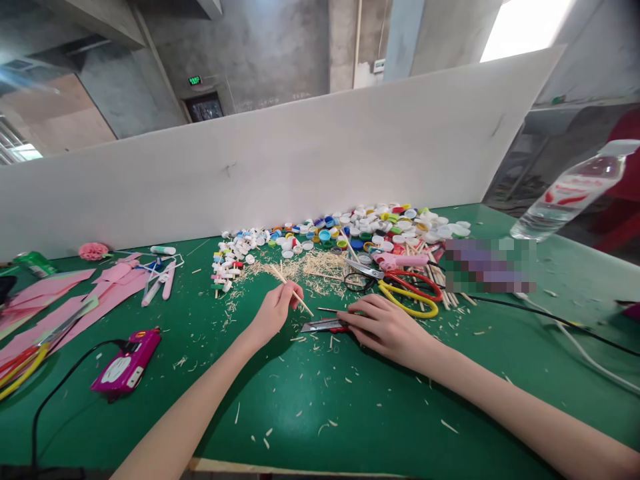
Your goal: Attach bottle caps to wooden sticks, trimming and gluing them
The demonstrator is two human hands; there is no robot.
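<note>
My left hand (280, 308) pinches a thin wooden stick (305, 308) between thumb and fingers, with its near end angled down to the right. My right hand (387, 327) is low over the table, its fingers closed over the handle of a utility knife (320, 326). The knife's blade is out and points left, and most of the handle is hidden under the fingers. A thin stick with a dark tip also juts from beside those fingers. Pale wood shavings (327, 267) lie just beyond both hands, and slivers are scattered around them.
Bottle caps (325, 235) are heaped along a white partition (300, 160). Scissors (410, 293), a pink glue gun (403, 259) and more sticks lie at the right, near a water bottle (565, 197). Pink paper (115, 300) and a magenta box with a cable (127, 363) are at the left.
</note>
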